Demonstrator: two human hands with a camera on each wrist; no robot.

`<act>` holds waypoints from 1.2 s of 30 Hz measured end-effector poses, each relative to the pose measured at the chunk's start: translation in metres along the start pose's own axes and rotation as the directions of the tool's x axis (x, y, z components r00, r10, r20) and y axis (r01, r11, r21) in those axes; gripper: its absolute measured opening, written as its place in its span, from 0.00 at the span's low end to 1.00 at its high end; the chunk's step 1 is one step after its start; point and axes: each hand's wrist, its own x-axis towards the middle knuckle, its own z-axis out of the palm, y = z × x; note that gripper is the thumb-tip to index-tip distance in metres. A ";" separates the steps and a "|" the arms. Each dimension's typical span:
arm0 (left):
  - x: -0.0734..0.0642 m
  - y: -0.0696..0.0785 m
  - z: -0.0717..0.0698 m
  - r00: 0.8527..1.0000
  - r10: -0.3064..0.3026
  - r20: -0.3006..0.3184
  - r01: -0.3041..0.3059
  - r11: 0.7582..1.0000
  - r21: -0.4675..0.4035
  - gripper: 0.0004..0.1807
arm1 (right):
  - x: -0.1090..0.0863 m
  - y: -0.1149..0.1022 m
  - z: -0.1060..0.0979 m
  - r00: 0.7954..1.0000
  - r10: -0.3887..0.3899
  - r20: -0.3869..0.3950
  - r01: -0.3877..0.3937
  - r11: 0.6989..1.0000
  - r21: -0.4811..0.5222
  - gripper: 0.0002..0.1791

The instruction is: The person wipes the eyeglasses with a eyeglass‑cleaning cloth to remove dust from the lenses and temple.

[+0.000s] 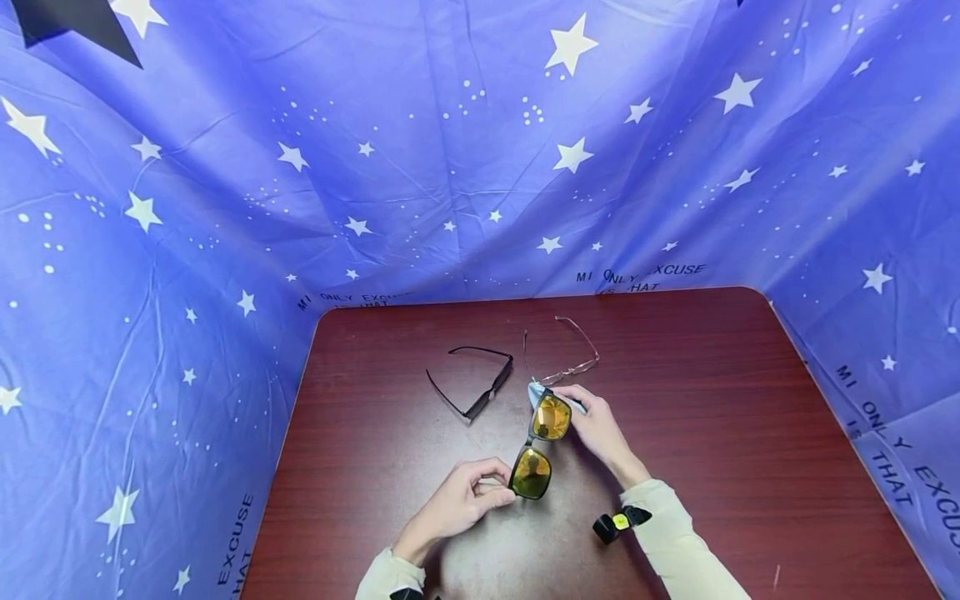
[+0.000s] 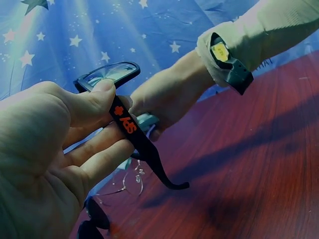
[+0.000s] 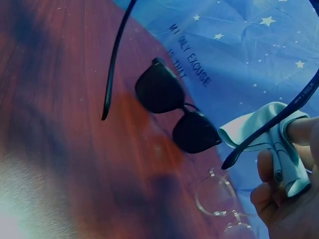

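My left hand [image 1: 459,500] pinches a pair of black-framed sunglasses [image 1: 532,475] with yellow mirrored lenses by the near end, thumb against the frame beside the hinge. They are held up above the table, with a black temple arm [image 2: 137,137] marked in red letters pointing away in the left wrist view. At the far lens is my right hand [image 1: 600,429], gripping a light blue cloth [image 3: 254,124] between thumb and fingers. The other temple arm passes in front of the cloth in the right wrist view. Whether the cloth touches the lens is hidden.
A second pair of black sunglasses [image 1: 491,393] lies unfolded on the dark red table [image 1: 712,375], left of the hands. Clear-framed glasses [image 1: 581,368] lie unfolded farther back. A blue star-patterned curtain [image 1: 450,150] surrounds the table's back and sides.
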 end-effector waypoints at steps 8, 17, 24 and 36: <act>0.000 0.001 0.000 1.000 -0.010 -0.015 0.010 1.000 -0.014 0.05 | 0.000 -0.017 -0.006 0.991 -0.132 -0.036 0.137 0.967 0.217 0.12; -0.003 0.003 -0.001 1.000 -0.012 -0.010 0.012 0.999 -0.035 0.05 | -0.005 -0.001 -0.001 1.000 0.006 -0.015 -0.005 0.999 0.049 0.12; -0.006 0.005 -0.006 0.998 -0.005 -0.060 0.008 0.999 0.044 0.05 | -0.015 0.017 0.003 0.994 0.111 -0.019 -0.111 0.993 -0.045 0.12; -0.006 0.011 -0.047 0.953 0.159 -0.257 -0.094 0.964 0.247 0.07 | -0.047 0.027 0.001 0.987 0.159 -0.030 -0.161 0.983 -0.087 0.11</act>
